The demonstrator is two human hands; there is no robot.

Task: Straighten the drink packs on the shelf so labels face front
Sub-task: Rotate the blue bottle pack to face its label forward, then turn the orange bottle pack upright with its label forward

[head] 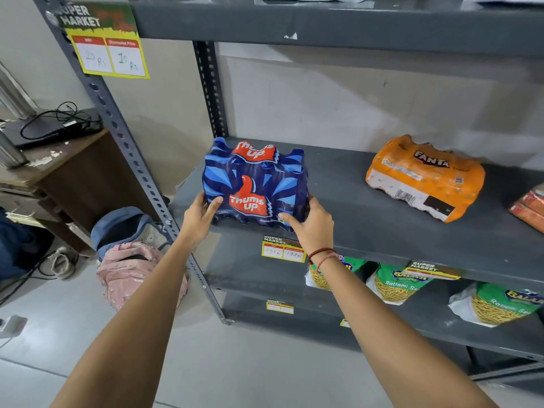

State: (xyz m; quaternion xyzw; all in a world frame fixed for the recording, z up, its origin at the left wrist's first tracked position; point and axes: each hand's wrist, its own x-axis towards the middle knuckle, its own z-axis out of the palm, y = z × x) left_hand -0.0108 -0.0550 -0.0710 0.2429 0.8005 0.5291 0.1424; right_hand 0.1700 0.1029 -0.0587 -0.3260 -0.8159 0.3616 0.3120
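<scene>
A blue Thums Up drink pack (255, 184) stands upright at the left front of the grey shelf (368, 225), its red logo facing me. My left hand (201, 214) grips its lower left side and my right hand (312, 223) grips its lower right corner. Farther right on the same shelf an orange Fanta pack (424, 176) lies turned at an angle, its barcode panel toward the front. A red pack (530, 209) shows only partly at the right edge.
Green snack bags (394, 285) sit on the shelf below. Price tags (283, 251) hang on the shelf edge. The slotted upright post (141, 169) stands left of the pack. Backpacks (129, 254) lie on the floor by a wooden desk (61, 169).
</scene>
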